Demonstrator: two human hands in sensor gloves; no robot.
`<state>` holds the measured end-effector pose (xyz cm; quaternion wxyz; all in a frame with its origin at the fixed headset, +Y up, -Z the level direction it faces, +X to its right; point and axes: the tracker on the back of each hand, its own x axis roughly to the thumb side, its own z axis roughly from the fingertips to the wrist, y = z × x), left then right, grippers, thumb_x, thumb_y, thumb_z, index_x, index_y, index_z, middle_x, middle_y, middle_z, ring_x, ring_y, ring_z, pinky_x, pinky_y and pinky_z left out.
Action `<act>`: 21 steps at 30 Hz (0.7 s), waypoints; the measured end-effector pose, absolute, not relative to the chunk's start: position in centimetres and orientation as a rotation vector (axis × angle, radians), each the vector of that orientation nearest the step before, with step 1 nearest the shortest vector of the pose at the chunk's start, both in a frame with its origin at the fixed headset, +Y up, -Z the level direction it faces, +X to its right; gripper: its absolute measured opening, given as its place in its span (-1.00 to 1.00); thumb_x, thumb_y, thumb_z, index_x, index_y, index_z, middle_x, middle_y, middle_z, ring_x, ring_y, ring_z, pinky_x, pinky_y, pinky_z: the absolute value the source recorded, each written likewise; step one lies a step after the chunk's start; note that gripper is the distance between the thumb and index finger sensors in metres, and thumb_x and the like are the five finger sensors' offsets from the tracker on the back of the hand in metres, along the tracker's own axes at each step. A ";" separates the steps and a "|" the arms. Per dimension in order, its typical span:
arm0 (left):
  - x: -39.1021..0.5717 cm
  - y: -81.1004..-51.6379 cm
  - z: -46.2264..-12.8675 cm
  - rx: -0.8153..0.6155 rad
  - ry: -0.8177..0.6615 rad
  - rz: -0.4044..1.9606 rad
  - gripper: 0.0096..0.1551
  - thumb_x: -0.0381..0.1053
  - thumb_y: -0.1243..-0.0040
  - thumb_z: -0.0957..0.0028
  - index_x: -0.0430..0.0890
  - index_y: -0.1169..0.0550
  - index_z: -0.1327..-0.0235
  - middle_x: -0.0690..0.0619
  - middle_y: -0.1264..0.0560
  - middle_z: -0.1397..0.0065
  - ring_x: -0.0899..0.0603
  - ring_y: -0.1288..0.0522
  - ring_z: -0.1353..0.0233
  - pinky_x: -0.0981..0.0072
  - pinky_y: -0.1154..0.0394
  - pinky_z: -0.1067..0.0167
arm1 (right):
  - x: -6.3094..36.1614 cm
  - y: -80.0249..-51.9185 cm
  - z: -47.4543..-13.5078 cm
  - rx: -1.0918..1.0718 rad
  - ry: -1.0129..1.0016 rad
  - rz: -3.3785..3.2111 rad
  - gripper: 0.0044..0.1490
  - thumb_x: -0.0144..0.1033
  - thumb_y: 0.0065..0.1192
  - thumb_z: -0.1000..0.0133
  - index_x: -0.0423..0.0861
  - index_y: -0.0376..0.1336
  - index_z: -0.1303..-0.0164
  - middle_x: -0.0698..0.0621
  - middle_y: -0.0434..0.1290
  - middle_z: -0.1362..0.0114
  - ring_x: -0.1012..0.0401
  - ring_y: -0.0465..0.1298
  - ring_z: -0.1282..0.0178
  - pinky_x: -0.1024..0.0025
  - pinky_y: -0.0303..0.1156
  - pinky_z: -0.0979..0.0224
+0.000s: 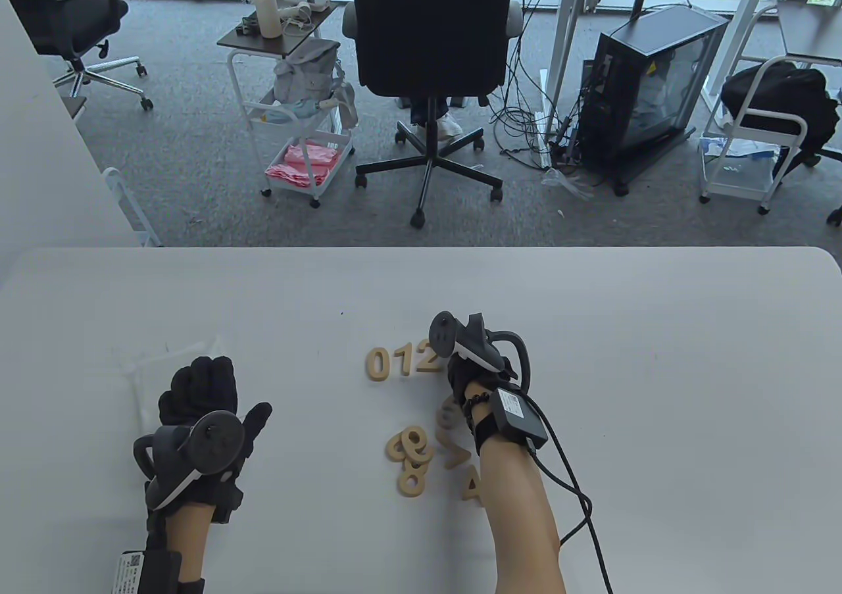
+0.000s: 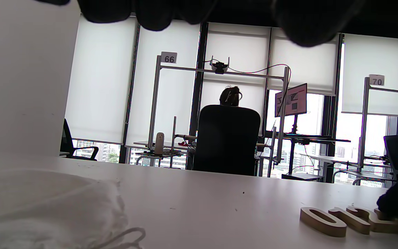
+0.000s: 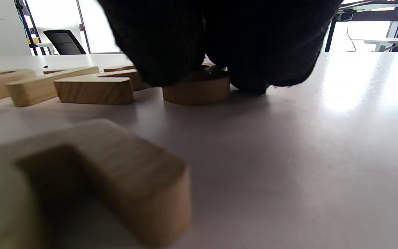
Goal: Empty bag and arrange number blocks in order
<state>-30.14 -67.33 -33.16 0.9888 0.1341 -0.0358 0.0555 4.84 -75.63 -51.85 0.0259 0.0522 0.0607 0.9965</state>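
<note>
Number blocks lie mid-table, and going left to right: the left hand point(image 1: 200, 416) rests flat, fingers together, on the clear bag point(image 1: 148, 373) well to their left, with bare tabletop point(image 1: 658, 357) between. The 0 point(image 1: 379, 363), 1 point(image 1: 402, 360) and 2 point(image 1: 424, 358) stand in a touching row, with loose blocks point(image 1: 411, 452) heaped just below. The right hand point(image 1: 470, 373) presses its fingertips point(image 3: 171, 52) down on a further block point(image 3: 196, 88) at the row's right end, with wide open surface running to the right edge.

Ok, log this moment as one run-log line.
row: 0, 1, 2 placed | right hand: setting next block | left hand: on bag | loose blocks remain
</note>
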 end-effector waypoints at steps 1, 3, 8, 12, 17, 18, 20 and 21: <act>-30.2 -67.3 -33.2 0.270 -0.071 0.113 0.07 0.30 -0.07 -0.14 -0.36 -0.10 -0.66 -0.51 -0.05 -0.65 -0.71 -0.13 -0.57 -0.67 -0.09 -0.35 | 4.8 -75.7 -51.9 0.166 0.197 3.079 -0.39 -0.37 0.44 -0.05 -0.12 0.37 -0.35 -0.20 0.32 -0.56 -0.10 0.58 -0.37 0.01 0.59 -0.41; -30.2 -67.3 -33.2 0.269 -0.072 0.113 0.07 0.30 -0.07 -0.14 -0.36 -0.11 -0.66 -0.51 -0.05 -0.65 -0.71 -0.13 -0.57 -0.67 -0.09 -0.35 | 4.9 -75.7 -52.0 0.170 0.202 3.078 -0.38 -0.37 0.44 -0.05 -0.12 0.36 -0.36 -0.21 0.32 -0.56 -0.10 0.58 -0.37 0.02 0.59 -0.41; -30.2 -67.3 -33.2 0.270 -0.071 0.113 0.07 0.30 -0.07 -0.14 -0.36 -0.10 -0.66 -0.51 -0.05 -0.65 -0.71 -0.13 -0.57 -0.67 -0.10 -0.35 | 4.9 -75.8 -52.1 0.166 0.208 3.068 -0.36 -0.35 0.45 -0.05 -0.12 0.35 -0.37 -0.22 0.31 -0.57 -0.09 0.58 -0.37 0.02 0.59 -0.41; -30.2 -67.3 -33.2 0.269 -0.070 0.114 0.07 0.30 -0.07 -0.14 -0.36 -0.10 -0.66 -0.51 -0.05 -0.65 -0.71 -0.13 -0.56 -0.67 -0.10 -0.35 | 5.0 -75.9 -52.2 0.166 0.205 3.063 -0.34 -0.34 0.44 -0.05 -0.13 0.34 -0.40 -0.24 0.29 -0.58 -0.09 0.58 -0.37 0.03 0.60 -0.41; -30.2 -67.2 -33.1 0.270 -0.067 0.117 0.07 0.30 -0.07 -0.14 -0.36 -0.10 -0.66 -0.51 -0.05 -0.65 -0.71 -0.13 -0.56 -0.67 -0.10 -0.35 | 5.1 -75.9 -52.2 0.159 0.198 3.048 -0.33 -0.33 0.44 -0.05 -0.12 0.33 -0.42 -0.27 0.27 -0.59 -0.08 0.59 -0.37 0.04 0.60 -0.41; -30.2 -67.2 -33.1 0.270 -0.067 0.118 0.07 0.30 -0.07 -0.14 -0.36 -0.10 -0.66 -0.51 -0.05 -0.65 -0.71 -0.13 -0.56 -0.67 -0.10 -0.35 | 5.2 -75.9 -52.2 0.162 0.206 3.040 -0.32 -0.32 0.43 -0.05 -0.13 0.32 -0.42 -0.28 0.27 -0.59 -0.08 0.59 -0.37 0.04 0.60 -0.42; -30.3 -67.2 -33.1 0.270 -0.066 0.117 0.07 0.30 -0.07 -0.14 -0.36 -0.10 -0.66 -0.51 -0.05 -0.65 -0.71 -0.13 -0.56 -0.67 -0.10 -0.35 | 5.2 -75.6 -52.1 0.158 0.181 3.025 -0.31 -0.31 0.43 -0.06 -0.13 0.31 -0.43 -0.29 0.26 -0.59 -0.09 0.58 -0.38 0.03 0.59 -0.42; -30.2 -67.2 -33.1 0.269 -0.066 0.116 0.07 0.30 -0.07 -0.14 -0.36 -0.10 -0.66 -0.51 -0.05 -0.65 -0.71 -0.13 -0.56 -0.67 -0.10 -0.35 | 5.2 -75.4 -52.1 0.162 0.173 3.020 -0.31 -0.31 0.42 -0.06 -0.13 0.31 -0.43 -0.30 0.26 -0.59 -0.10 0.58 -0.38 0.03 0.59 -0.42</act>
